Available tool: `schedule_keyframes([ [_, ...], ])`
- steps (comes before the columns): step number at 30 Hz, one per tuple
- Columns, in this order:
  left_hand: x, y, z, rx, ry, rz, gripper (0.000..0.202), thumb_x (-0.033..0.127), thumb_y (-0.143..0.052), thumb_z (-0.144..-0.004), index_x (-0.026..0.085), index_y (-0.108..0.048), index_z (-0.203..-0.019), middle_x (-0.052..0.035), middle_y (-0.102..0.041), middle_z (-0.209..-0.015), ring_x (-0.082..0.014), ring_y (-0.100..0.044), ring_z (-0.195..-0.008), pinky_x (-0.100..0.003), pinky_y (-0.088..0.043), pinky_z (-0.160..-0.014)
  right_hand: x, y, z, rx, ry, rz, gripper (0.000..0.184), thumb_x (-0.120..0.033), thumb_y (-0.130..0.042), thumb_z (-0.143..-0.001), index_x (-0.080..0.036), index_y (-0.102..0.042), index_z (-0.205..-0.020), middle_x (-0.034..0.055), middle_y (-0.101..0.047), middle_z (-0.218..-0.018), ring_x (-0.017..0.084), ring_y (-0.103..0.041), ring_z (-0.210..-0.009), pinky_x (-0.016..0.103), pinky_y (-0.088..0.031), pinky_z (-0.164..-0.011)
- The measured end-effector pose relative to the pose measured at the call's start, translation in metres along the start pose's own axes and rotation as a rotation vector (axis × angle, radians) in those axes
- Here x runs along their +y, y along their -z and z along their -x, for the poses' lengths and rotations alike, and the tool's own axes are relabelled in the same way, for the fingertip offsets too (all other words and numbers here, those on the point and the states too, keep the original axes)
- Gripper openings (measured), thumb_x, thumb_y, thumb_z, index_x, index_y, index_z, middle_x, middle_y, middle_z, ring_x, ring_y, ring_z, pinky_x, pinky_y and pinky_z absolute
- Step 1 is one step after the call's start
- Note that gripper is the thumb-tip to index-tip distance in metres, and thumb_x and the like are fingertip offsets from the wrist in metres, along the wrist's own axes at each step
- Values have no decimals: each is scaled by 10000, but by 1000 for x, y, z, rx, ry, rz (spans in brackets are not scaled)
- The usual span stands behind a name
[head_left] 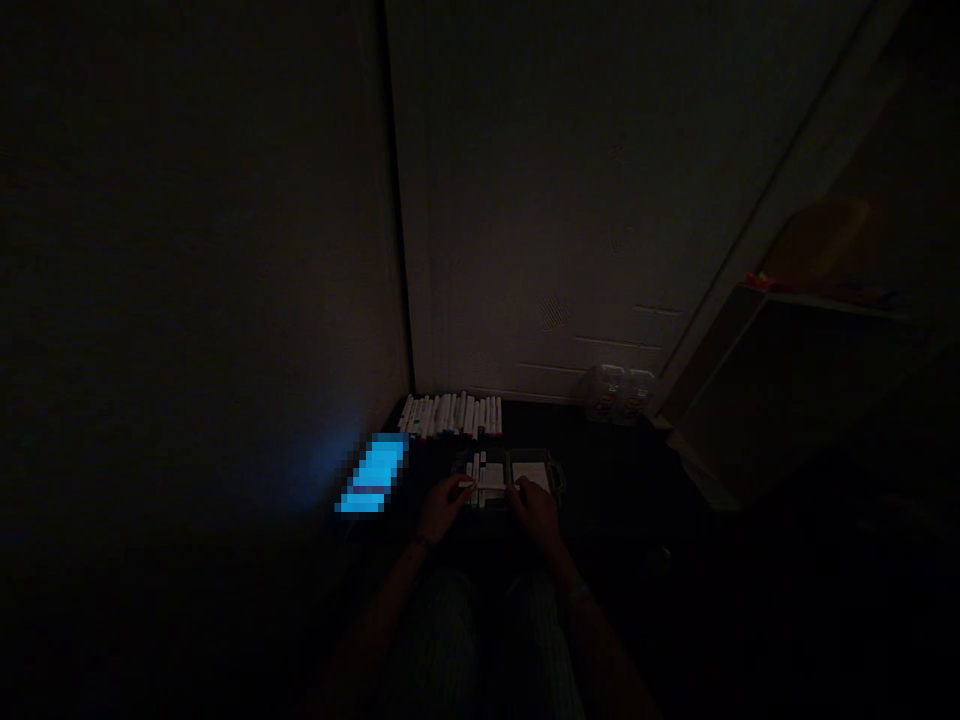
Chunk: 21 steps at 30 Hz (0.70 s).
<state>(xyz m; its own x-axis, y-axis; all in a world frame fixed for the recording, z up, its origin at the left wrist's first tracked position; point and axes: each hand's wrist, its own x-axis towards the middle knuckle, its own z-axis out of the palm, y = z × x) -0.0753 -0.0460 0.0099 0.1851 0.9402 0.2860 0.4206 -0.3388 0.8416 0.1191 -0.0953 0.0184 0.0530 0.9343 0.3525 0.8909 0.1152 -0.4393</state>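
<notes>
In dim light, a white marker (492, 486) lies crosswise between my two hands. My left hand (448, 499) pinches its left end, and my right hand (535, 503) is closed on its right end. Below them an open see-through case (558, 478) rests on the dark surface. Several white markers (478, 467) lie lengthwise in its left part. Pale sheets or panels (531, 476) show in the case; the dark hides what they are.
A row of several white markers (450, 412) lies behind the case, near the wall. Two clear plastic containers (621, 396) stand at the back right. A glowing blue screen (375, 475), blurred into blocks, is at the left. A box-like panel (720, 400) rises at the right.
</notes>
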Motion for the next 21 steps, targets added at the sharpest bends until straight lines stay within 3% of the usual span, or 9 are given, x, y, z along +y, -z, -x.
schedule_keyframes([
  [13,-8,-3,-2,-5,-35,3,315,396,-427,-752,174,-601,-892,-46,-629,-900,-164,-557,-834,-279,-416,-783,1,-1,0,11,3,0,340,-413,-252,-886,-204,-520,-887,30,-598,-800,127,-543,-754,195,-316,-637],
  [21,-8,-3,-2,-8,-1,-15,327,402,-432,-739,174,-599,-903,-40,-624,-847,-162,-552,-779,-279,-425,-737,-1,1,-1,-4,-6,8,356,-430,-252,-881,-203,-525,-859,30,-597,-792,128,-541,-738,198,-315,-630],
])
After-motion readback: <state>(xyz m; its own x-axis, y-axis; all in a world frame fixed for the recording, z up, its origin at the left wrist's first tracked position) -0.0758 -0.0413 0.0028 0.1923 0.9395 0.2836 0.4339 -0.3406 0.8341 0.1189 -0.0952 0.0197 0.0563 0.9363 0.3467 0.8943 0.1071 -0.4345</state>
